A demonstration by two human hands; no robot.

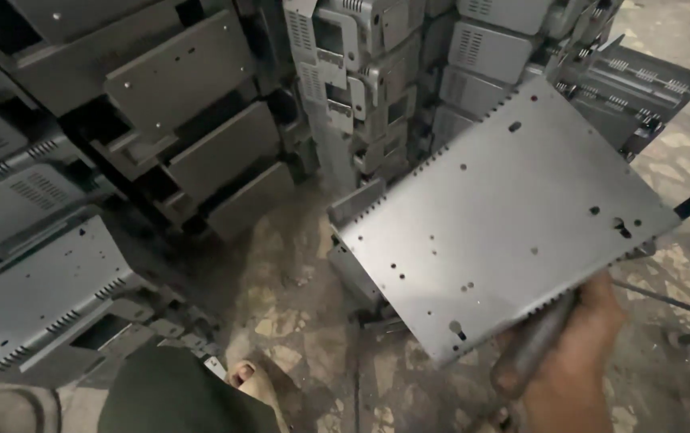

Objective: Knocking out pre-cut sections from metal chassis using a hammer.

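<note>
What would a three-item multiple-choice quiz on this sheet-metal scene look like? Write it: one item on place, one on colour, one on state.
1. Where do the stacked metal casings stand?
A. left of and behind the held panel
B. on top of the held panel
C. inside a cardboard box

2. What colour is the punched metal panel?
A. red
B. grey
C. yellow

3. How is the panel carried?
A. flat on the floor
B. hung on a wall hook
C. lifted off the stone floor, tilted

Answers:
1 A, the stacks fill the upper left.
2 B, its bare surface is grey.
3 C, the right hand, which also grips a dark handle, is at its lower edge, with floor showing beneath.
</note>
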